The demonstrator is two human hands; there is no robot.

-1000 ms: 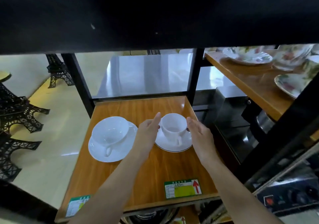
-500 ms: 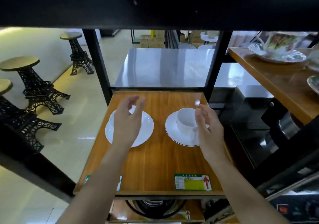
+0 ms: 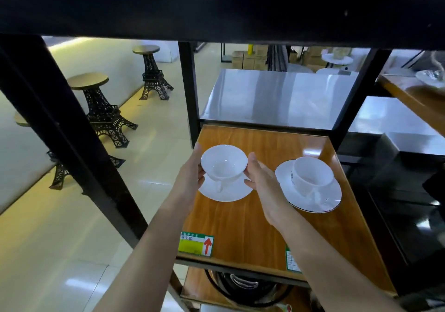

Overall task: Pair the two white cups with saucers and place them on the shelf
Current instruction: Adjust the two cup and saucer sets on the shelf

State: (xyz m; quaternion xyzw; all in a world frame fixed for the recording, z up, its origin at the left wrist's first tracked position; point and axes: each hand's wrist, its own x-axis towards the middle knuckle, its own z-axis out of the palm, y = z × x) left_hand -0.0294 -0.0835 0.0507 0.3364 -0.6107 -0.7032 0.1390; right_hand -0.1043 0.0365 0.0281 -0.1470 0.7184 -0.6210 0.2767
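Two white cups stand on white saucers on the wooden shelf. The left cup sits on its saucer, handle toward me. My left hand touches the cup's left side and my right hand touches its right side, so both hands clasp it. The right cup rests on a rimmed saucer just right of my right hand, untouched, its handle also facing me.
Black shelf posts frame the shelf, with a dark shelf board overhead. Price labels sit on the front edge. A steel counter lies behind. Tower-shaped stools stand on the floor at left. Another wooden shelf with dishes is at right.
Both hands have moved from around the right cup to the left cup and now clasp it from both sides. My view has shifted left and up.
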